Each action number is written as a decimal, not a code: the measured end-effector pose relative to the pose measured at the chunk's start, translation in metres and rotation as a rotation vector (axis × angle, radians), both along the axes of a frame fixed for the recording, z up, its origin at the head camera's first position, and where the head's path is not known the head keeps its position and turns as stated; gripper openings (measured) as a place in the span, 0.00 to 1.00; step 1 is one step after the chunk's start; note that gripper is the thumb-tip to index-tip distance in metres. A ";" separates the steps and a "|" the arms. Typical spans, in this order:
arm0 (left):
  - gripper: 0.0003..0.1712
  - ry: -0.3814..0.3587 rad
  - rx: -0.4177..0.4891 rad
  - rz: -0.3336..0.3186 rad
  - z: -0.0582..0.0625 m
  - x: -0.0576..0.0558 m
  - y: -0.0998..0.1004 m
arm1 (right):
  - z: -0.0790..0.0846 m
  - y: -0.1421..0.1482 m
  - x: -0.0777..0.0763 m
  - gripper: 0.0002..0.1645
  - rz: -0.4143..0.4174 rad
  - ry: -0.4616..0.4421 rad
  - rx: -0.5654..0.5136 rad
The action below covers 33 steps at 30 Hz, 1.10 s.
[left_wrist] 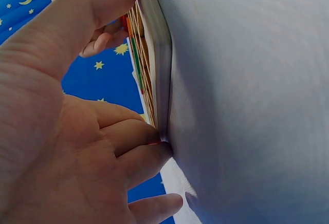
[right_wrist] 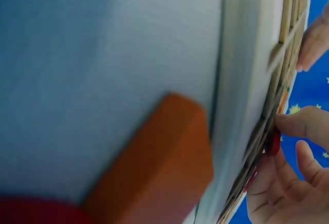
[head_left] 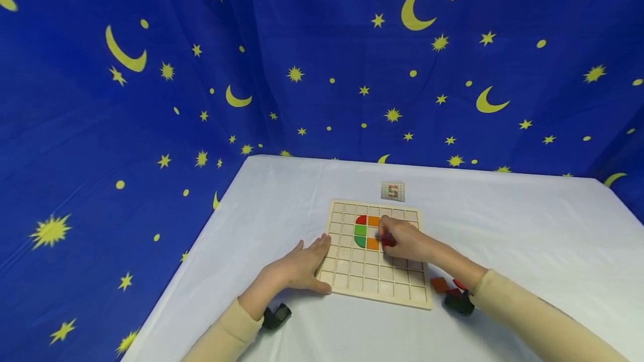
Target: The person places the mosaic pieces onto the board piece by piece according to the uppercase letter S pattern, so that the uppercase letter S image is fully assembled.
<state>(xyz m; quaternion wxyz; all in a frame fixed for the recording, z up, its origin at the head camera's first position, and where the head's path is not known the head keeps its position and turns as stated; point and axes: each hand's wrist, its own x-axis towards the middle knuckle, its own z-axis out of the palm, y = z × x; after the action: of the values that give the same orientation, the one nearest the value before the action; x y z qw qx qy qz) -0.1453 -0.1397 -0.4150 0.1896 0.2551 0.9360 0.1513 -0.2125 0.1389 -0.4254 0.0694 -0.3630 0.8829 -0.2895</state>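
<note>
A wooden grid board (head_left: pixel 347 268) lies on the white-covered table. In its cells sit a red rounded tile (head_left: pixel 361 219), a light green square (head_left: pixel 360 230), a darker green rounded tile (head_left: pixel 360 242) and orange squares (head_left: pixel 372 243). My left hand (head_left: pixel 302 267) rests against the board's left edge, thumb near the front corner and fingers extended, as the left wrist view also shows. Above the board's middle, my right hand (head_left: pixel 405 239) pinches a red tile (right_wrist: pixel 275 142) between thumb and fingers. The hand partly covers the cells beneath; the tile's full shape is hidden.
A small pattern card (head_left: pixel 393 191) lies behind the board. Loose tiles, an orange one (head_left: pixel 439 285) and red ones (head_left: pixel 460 284), lie by its front right corner under my right forearm. Black wrist devices (head_left: pixel 278 316) show at both wrists. A starry blue curtain (head_left: pixel 332 43) hangs behind.
</note>
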 end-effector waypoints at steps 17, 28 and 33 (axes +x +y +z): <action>0.62 0.004 -0.008 -0.006 0.002 0.000 0.002 | -0.002 0.000 0.003 0.18 -0.001 0.000 0.000; 0.61 0.002 0.003 -0.001 0.001 0.000 0.002 | 0.033 0.027 0.009 0.15 -0.040 -0.005 -0.096; 0.61 -0.002 0.008 0.005 0.001 0.001 0.001 | 0.046 0.047 0.022 0.17 -0.121 -0.002 -0.082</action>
<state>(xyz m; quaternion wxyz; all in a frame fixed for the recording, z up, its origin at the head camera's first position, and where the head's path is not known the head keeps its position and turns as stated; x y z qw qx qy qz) -0.1446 -0.1387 -0.4142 0.1890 0.2532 0.9359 0.1557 -0.1908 0.1864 -0.3792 0.0377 -0.3114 0.8906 -0.3294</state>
